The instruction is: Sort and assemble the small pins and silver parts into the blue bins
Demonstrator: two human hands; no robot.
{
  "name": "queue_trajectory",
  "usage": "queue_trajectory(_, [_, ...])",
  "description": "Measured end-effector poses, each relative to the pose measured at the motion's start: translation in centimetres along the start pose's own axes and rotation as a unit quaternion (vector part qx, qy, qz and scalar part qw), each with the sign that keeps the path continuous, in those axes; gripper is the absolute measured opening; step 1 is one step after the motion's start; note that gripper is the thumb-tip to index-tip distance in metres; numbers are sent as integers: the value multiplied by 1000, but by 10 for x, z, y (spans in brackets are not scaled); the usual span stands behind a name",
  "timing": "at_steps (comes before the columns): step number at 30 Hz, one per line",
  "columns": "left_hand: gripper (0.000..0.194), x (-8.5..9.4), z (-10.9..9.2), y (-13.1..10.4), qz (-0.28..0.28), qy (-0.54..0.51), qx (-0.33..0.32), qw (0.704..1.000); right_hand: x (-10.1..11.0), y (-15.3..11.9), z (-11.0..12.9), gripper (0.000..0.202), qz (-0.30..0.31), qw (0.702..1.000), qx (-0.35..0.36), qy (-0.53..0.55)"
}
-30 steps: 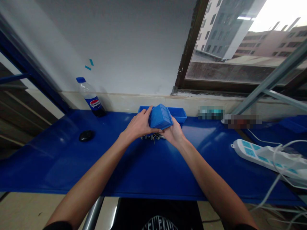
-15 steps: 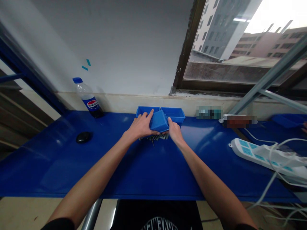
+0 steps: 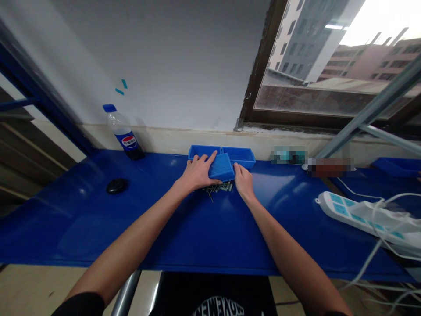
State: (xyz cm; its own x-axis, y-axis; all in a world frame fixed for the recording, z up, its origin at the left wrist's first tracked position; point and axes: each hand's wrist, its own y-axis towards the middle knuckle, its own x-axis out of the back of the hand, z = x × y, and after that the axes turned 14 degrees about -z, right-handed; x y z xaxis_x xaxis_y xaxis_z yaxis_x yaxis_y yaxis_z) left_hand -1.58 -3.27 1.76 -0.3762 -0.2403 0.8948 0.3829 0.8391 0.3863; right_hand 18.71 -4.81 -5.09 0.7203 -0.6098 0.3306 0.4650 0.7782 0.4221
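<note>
A small blue plastic bin is tipped over, its underside facing me, above a pile of metal screws on the table. My left hand grips the bin from its left side, thumb along the near edge and fingers over the top. At the bin's right edge, my right hand has its fingers curled and pinches the rim. Just behind stand two more blue bins, the left one partly covered by my left hand and the right one partly covered by the tipped bin. The tipped bin's inside is hidden.
On the blue table, a black mouse and a cola bottle are to the left. A white power strip with tangled cables lies right. Two blurred-out items sit along the wall. Another blue tray is at far right.
The tipped bin has turned flatter, with more of its underside showing. My right hand has shifted slightly right, and more of the screw pile shows below the bin.
</note>
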Motion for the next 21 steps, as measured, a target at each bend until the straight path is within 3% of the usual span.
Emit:
queue_trajectory(9, [116, 7, 1, -3, -27, -8, -16, 999, 3, 0, 2, 49, 3, 1000, -11, 27])
queue_trajectory(14, [110, 14, 15, -7, -76, -59, 17, 995, 1, -1, -3, 47, -2, 1000, 21, 18])
queue_trajectory(21, [108, 12, 30, -18, -92, -95, 71, 989, -3, 2, -11, 49, -18, 997, 44, -64])
